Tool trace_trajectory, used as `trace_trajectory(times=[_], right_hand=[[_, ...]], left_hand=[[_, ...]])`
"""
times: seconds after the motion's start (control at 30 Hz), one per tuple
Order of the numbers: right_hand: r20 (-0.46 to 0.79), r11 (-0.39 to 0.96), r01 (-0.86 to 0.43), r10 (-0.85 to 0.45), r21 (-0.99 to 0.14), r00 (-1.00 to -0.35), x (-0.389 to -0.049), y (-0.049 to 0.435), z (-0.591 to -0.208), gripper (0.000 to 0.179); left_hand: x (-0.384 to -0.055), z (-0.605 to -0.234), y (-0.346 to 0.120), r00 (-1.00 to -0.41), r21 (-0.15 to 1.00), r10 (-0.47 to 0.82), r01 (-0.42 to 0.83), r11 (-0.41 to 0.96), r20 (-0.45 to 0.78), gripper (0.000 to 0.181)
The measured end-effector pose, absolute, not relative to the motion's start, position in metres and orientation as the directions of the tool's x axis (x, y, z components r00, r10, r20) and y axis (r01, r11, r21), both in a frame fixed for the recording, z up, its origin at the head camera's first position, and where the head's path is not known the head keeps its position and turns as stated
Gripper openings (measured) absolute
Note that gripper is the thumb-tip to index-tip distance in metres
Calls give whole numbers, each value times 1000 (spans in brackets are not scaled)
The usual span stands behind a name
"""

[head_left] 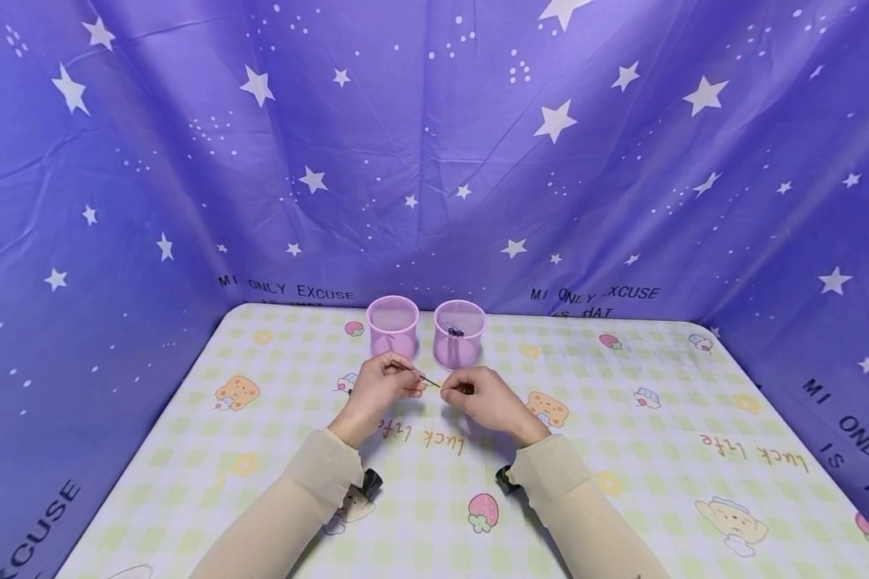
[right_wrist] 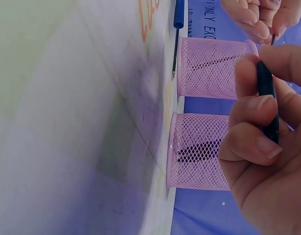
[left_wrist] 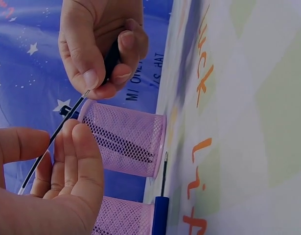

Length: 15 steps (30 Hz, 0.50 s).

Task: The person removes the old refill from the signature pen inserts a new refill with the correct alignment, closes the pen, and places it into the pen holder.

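Between the thumb and fingers of my left hand [head_left: 382, 390] I pinch a thin dark pen refill [left_wrist: 56, 131], which slants toward the other hand. My right hand [head_left: 487, 400] holds a short, dark pen barrel [right_wrist: 268, 105], its fingers curled round it. In the left wrist view the refill's tip reaches right to the right hand's fingertips. A blue pen barrel [left_wrist: 161, 215] with a refill tip sticking out lies on the table beyond the hands, mostly hidden in the head view by my left hand.
Two pink mesh pen holders stand just beyond my hands. The right holder [head_left: 458, 354] has dark pens inside; the left holder [head_left: 393, 314] has something thin in it. A checked, printed cloth [head_left: 666, 450] covers the table, and a purple star curtain [head_left: 434, 161] hangs behind.
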State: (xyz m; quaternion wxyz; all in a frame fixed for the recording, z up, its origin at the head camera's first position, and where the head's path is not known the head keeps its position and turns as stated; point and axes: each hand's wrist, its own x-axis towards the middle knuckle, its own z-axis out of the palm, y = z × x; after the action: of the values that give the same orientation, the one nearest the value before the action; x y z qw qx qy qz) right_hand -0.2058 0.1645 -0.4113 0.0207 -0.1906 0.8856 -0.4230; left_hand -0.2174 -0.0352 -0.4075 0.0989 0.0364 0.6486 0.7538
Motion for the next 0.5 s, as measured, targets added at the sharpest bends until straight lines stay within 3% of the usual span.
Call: trace_trajectory(times=[0.5], right_hand=[[125,577,-307,-334,-757,-934,-206,164,-411,9]], left_hand=[[-219,-412,-37,-974,970,205,-135,-203,-93,11]])
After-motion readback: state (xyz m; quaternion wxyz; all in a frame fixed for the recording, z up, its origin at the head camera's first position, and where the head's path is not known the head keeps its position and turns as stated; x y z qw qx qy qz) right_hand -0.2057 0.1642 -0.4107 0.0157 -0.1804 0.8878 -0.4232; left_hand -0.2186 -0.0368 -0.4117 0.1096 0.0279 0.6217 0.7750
